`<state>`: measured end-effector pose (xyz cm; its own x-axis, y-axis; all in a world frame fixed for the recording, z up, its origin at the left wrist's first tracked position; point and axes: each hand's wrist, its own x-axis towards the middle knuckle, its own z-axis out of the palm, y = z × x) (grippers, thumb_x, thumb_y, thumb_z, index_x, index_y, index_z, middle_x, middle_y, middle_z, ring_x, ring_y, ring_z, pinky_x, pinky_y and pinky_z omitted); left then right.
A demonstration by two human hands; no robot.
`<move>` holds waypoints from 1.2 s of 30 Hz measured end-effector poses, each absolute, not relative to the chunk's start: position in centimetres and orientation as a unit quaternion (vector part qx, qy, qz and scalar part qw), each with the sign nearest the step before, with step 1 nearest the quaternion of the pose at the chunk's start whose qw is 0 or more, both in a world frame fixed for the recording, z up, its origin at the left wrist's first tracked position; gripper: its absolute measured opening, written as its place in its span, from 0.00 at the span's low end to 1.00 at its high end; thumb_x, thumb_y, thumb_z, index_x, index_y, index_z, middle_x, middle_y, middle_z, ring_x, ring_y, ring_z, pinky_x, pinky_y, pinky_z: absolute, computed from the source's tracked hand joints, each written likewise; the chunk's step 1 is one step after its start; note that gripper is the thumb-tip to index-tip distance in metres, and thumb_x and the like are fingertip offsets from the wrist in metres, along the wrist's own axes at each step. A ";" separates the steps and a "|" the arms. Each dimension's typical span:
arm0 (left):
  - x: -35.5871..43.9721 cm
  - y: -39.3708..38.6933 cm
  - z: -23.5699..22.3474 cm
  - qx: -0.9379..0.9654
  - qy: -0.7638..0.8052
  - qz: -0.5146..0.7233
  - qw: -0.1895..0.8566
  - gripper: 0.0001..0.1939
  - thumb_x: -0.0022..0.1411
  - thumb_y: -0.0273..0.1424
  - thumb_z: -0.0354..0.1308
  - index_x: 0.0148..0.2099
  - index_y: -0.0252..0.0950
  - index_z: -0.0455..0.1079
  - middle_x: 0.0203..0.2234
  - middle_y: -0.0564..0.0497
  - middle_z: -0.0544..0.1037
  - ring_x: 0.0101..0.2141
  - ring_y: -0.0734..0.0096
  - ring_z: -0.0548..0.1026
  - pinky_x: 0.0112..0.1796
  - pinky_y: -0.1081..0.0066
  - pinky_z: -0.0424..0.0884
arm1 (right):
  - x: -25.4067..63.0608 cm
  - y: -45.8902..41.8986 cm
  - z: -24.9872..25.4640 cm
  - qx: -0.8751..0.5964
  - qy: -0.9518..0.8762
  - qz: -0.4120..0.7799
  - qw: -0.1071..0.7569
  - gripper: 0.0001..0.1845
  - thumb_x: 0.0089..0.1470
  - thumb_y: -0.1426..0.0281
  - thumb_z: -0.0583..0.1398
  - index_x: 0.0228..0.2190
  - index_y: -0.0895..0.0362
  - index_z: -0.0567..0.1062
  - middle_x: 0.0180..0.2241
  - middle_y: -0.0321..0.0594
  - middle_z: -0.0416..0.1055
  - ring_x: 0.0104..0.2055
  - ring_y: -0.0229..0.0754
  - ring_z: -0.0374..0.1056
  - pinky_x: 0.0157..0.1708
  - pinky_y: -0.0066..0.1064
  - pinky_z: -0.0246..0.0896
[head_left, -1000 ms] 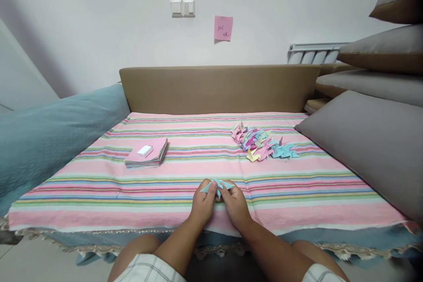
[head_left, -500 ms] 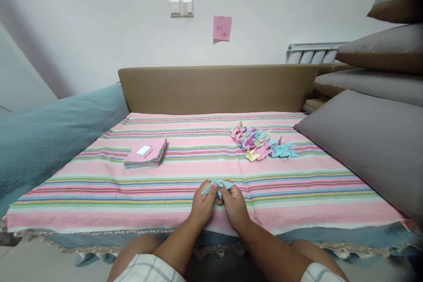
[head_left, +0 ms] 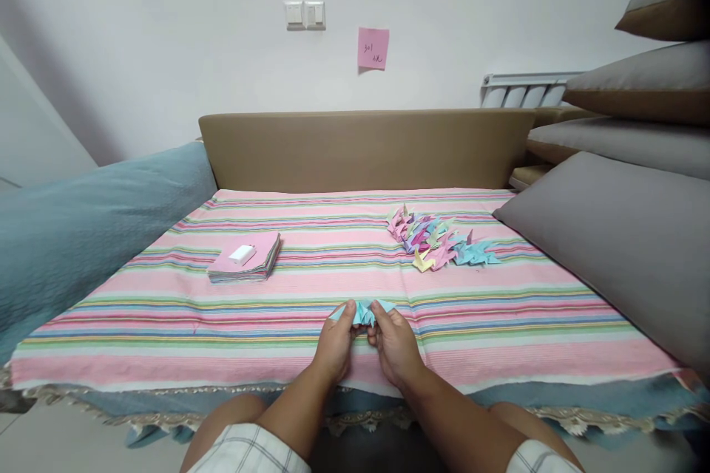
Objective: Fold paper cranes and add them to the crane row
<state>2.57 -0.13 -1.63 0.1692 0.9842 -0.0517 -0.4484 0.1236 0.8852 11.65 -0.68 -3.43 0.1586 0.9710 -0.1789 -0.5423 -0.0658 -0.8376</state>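
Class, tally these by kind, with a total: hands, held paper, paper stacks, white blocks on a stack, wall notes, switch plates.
Hands: 2
Held paper: 1
Paper stack: 1
White block: 1
Wall note: 1
Switch plates: 2
Total: 8

Folded paper (head_left: 364, 314), light blue, at the lower centre of the frame. The piece is spread lengthwise between the person's hands (head_left: 333, 346), one end pinched in each. Its exposed middle shows several sharp, upright creases; flat, tapering flaps extend outward behind both thumbs. The underside is hidden by the fingers.
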 end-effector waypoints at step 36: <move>2.9 -0.3 -1.2 0.290 0.312 0.554 0.716 0.13 0.51 0.37 0.64 0.32 0.32 0.68 0.24 0.51 0.75 0.26 0.73 0.74 0.31 0.71 0.71 | 12.2 -0.5 -3.1 -0.406 -0.236 0.619 0.630 0.22 0.37 0.54 0.67 0.21 0.58 0.66 0.13 0.27 0.60 0.16 0.28 0.53 0.16 0.22 0.45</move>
<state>2.88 -0.32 -1.23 0.1926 0.9732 -0.1260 -0.6119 0.2195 0.7599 12.23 -0.52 -3.10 0.1220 0.9711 -0.2050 -0.5880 -0.0957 -0.8032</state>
